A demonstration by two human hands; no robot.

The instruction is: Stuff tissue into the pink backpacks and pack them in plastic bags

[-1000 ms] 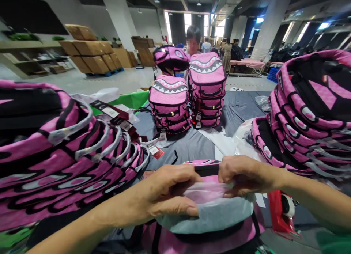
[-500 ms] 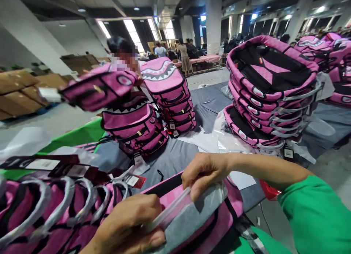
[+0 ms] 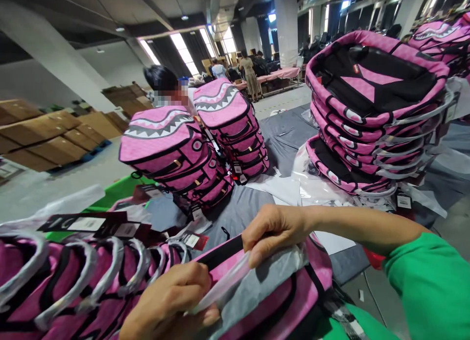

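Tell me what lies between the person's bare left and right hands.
In the head view, a thin whitish-grey sheet, pinched by both, spans from the left hand to the right hand, over a pink bag with black trim.

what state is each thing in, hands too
Translucent whitish film: creased
Left bare hand: closed on that film
Right bare hand: pinching that film
Pink-and-black fabric backpack: partly covered by film
Right-hand pink-and-black backpack stack: piled, black sides up
Curved handles at left: wrapped in whitish-grey material
Brown cardboard boxes: stacked
Grey cloth table cover: wrinkled
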